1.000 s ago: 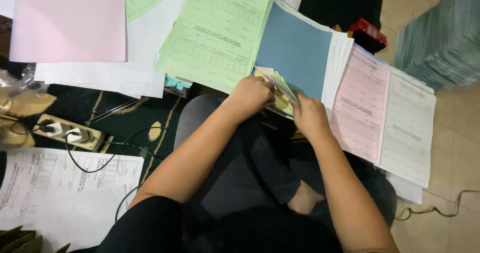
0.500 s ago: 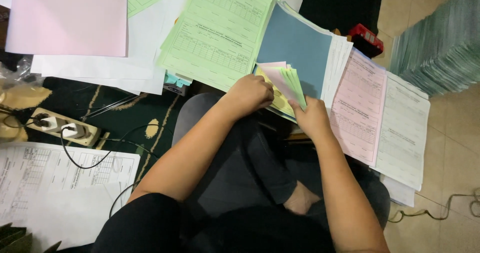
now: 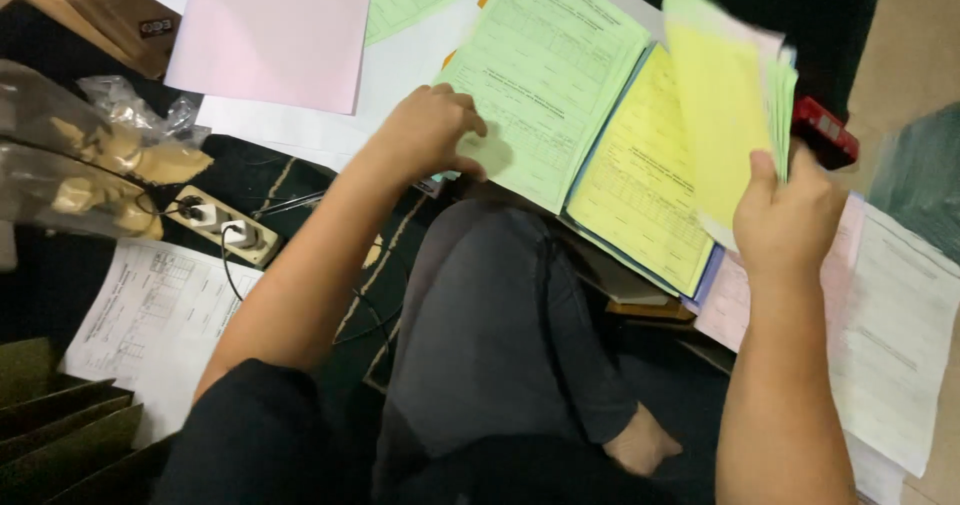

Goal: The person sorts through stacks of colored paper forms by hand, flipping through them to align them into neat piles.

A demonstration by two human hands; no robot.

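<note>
Right hand (image 3: 790, 220): raised, forearm near upright, fingers clamped on the lower edge of a fanned sheaf of yellow and green paper forms (image 3: 725, 115), which stands above the hand. Left hand (image 3: 430, 135): arm extended forward, fingers curled loosely, fingertips resting on the pale green printed sheet (image 3: 545, 75) just right of it. An open yellow printed form (image 3: 640, 180) lies flat between both hands. A small red rectangular object (image 3: 825, 130) sits just above the right hand.

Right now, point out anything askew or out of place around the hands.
The papers lie in skewed, overlapping piles: the green form under the left hand sits crooked over the yellow sheet. The right hand holds a fanned bundle. Nothing looks torn or spilled.
</note>
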